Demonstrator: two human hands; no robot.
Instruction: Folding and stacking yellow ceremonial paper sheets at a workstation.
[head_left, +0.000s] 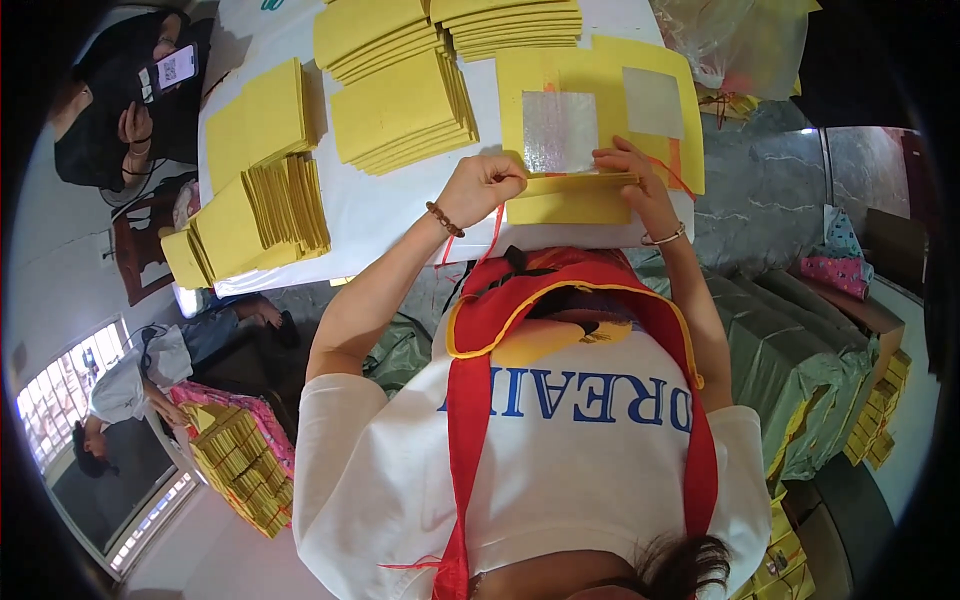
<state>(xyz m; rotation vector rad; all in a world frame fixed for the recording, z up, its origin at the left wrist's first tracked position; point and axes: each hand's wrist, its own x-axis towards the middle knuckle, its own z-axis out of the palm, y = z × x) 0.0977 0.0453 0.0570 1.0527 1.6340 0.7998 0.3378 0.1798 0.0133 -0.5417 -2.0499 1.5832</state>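
Observation:
A yellow paper sheet (565, 207) lies at the table's near edge, with its front strip folded up along a crease. My left hand (483, 186) is closed in a pinch at the left end of that crease. At the other end, my right hand (645, 188) has its thumb and fingers around the folded edge, fingertips beside a shiny pale rectangle (560, 130) on the yellow paper. A second pale rectangle (654, 102) lies farther right on yellow paper. Red string (497, 232) hangs below my left hand.
Stacks of folded yellow paper (400, 110) stand on the white-covered table (300, 265), left and far. A clear plastic bag (740, 40) is at the far right. Green-wrapped bundles (790, 350) stand right. One person holds a phone (176, 66); another handles a yellow pile (235, 460).

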